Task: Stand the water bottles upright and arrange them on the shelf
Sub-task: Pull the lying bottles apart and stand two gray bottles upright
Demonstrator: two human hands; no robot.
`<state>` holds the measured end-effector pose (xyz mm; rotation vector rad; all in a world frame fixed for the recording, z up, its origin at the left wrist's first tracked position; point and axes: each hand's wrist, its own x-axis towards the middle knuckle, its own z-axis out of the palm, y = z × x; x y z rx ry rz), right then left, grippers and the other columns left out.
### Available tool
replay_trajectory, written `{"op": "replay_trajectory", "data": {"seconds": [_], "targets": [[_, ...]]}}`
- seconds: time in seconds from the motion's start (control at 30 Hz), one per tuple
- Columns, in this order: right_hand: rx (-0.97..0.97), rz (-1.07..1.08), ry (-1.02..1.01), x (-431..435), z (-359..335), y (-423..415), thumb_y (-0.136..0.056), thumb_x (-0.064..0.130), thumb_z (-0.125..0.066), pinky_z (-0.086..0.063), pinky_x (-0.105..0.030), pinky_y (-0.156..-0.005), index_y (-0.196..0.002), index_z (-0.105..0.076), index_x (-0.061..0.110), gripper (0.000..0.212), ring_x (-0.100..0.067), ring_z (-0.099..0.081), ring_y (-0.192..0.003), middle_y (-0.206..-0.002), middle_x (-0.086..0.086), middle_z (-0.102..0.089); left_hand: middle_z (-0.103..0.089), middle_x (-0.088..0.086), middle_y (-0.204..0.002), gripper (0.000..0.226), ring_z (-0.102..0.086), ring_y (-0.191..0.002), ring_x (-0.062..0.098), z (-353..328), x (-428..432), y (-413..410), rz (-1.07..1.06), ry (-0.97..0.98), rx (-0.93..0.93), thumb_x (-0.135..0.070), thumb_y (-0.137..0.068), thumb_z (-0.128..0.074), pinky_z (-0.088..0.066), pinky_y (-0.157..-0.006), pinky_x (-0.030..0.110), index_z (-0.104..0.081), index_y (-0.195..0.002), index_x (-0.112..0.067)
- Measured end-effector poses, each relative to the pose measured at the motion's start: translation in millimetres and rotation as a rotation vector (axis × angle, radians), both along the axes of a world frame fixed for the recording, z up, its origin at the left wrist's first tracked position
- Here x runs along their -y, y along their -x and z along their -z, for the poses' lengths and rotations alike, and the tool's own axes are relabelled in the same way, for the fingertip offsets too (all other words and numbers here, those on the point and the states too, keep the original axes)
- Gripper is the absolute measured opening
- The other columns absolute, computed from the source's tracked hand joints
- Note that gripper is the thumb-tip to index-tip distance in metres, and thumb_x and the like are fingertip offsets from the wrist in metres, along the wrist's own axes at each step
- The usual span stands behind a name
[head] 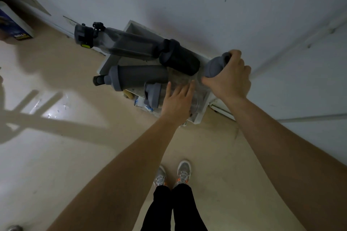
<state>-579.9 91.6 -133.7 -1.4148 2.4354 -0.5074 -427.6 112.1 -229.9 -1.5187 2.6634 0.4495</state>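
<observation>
A small white shelf (132, 26) stands against the wall below me. Three bottles lie flat on its top: a large smoky one with a yellow-buttoned lid (120, 42), a black one (180, 58) and a dark grey one with a grey lid (135, 77). My right hand (230, 76) grips the grey lid of a clear bottle (214, 66) standing at the shelf's right end. My left hand (178, 99) lies flat, fingers apart, on another clear bottle with a grey lid (155, 95) lying at the front edge.
A lower shelf level holds small blue and yellow items (138, 99). A blue box (13, 24) sits at the far left by the wall. Beige floor spreads to the left, and my shoes (173, 174) stand just in front of the shelf.
</observation>
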Motion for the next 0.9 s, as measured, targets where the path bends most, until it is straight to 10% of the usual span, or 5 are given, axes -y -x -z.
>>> {"op": "replay_trajectory", "data": {"seconds": [0.33,0.63,0.8,0.9], "targets": [[-0.168,-0.215,-0.065,20,2,-4,-0.066,0.052,-0.081,-0.037,-0.035,-0.066,-0.148,-0.029,0.027,0.1,-0.034,-0.043,-0.125,-0.141,-0.006,-0.048,-0.046,0.008,-0.147,0.09,-0.036,-0.141,0.029,2,17,1,0.029,-0.012,0.002,-0.034,-0.079,-0.073,-0.003,-0.122,0.051,-0.025,-0.152,-0.016],[-0.163,-0.239,-0.098,16,2,-8,-0.067,0.059,-0.079,-0.044,-0.05,-0.099,-0.158,-0.006,0.024,0.122,-0.037,-0.031,-0.14,-0.159,-0.01,-0.029,-0.045,0.008,-0.148,0.087,-0.037,-0.14,0.029,1,11,-11,-0.003,0.056,0.024,-0.031,-0.074,-0.073,-0.003,-0.121,0.053,-0.031,-0.149,-0.017],[-0.169,-0.156,0.329,-25,-15,-36,-0.08,0.037,-0.065,-0.039,-0.041,-0.106,-0.146,-0.039,0.005,0.078,-0.035,-0.041,-0.13,-0.144,-0.016,-0.047,-0.04,0.004,-0.153,0.082,-0.029,-0.146,0.027,-17,1,-31,-0.144,0.056,-0.051,-0.053,-0.077,-0.061,0.0,-0.12,0.052,-0.033,-0.148,-0.023],[-0.078,-0.319,0.339,-55,-1,-65,-0.079,0.026,-0.065,-0.047,-0.038,-0.09,-0.132,-0.054,0.006,0.057,-0.029,-0.049,-0.113,-0.124,-0.013,-0.059,-0.05,0.005,-0.141,0.062,-0.043,-0.133,0.029,-25,-17,-58,-0.457,0.162,-0.2,-0.047,-0.083,-0.055,-0.029,-0.116,0.051,-0.044,-0.139,-0.022]]}}
